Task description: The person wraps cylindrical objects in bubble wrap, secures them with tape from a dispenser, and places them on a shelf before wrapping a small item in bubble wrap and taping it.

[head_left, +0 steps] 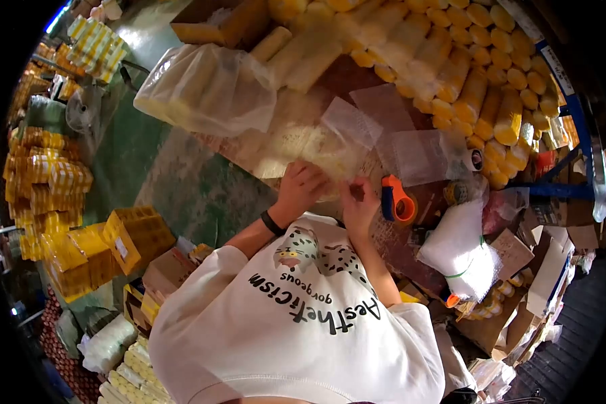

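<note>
My left hand (pixel 303 186), with a black band on the wrist, has its fingers curled at the near edge of the work table. Close to its right, my right hand (pixel 359 200) is closed with thumb and fingertips together. What the fingers hold is too small and blurred to make out. Just beyond both hands lies translucent plastic wrap (pixel 310 151), glossy with glare. Beside the right hand stands an orange tape dispenser (pixel 402 202) with a dark blue part facing the hand. Bubble wrap sheets (pixel 417 156) are spread on the tabletop to the right.
Yellow-ended wrapped rolls (pixel 475 87) are stacked along the far right. A large clear bag (pixel 205 91) and a cardboard box (pixel 212 27) are at the far left. A white bag (pixel 458 249) sits right. Yellow-taped cartons (pixel 138 236) stand on the left floor.
</note>
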A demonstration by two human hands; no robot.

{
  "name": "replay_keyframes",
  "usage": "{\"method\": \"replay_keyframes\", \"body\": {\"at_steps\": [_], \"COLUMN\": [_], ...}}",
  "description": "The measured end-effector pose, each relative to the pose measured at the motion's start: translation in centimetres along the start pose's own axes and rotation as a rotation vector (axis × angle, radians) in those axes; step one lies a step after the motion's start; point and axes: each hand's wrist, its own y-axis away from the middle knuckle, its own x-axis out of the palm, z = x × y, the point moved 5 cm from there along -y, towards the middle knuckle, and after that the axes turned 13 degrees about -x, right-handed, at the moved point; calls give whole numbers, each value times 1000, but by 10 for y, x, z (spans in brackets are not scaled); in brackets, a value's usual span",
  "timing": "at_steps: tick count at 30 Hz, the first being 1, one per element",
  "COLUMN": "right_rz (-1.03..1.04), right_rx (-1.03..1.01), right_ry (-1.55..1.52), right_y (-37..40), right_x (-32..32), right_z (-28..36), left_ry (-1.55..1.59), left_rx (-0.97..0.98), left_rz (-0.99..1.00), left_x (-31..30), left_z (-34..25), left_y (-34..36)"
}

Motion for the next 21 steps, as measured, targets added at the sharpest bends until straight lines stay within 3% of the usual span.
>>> {"method": "replay_keyframes", "body": {"at_steps": [4,9,11,13,15,16,19,21], "right_rz": [0,132,191,234,283,306,439,342], "right_rx": [-84,-366,-436,-518,-533,-543,-288,-33], "right_ry": [8,184,230,277,283,286,-10,-6], "right_y": [-1,-6,-6,-3,-3,-4,-8,-30], "right_x": [1,12,17,20,21,21,8,-9], "right_z": [4,22,24,24,26,27,12,-4], "left_ry": [117,218,476,472,210,170,112,155], "left_rx": [-41,-38,-388,-397,-55,-19,51,41], "left_rz": [99,85,143,173,170,142,99,131], "left_x": [4,13,23,18,9,9,12,15], "left_z": [7,19,33,29,17,17,18,18], "left_y": [10,22,36,33,22,23,27,30]}}
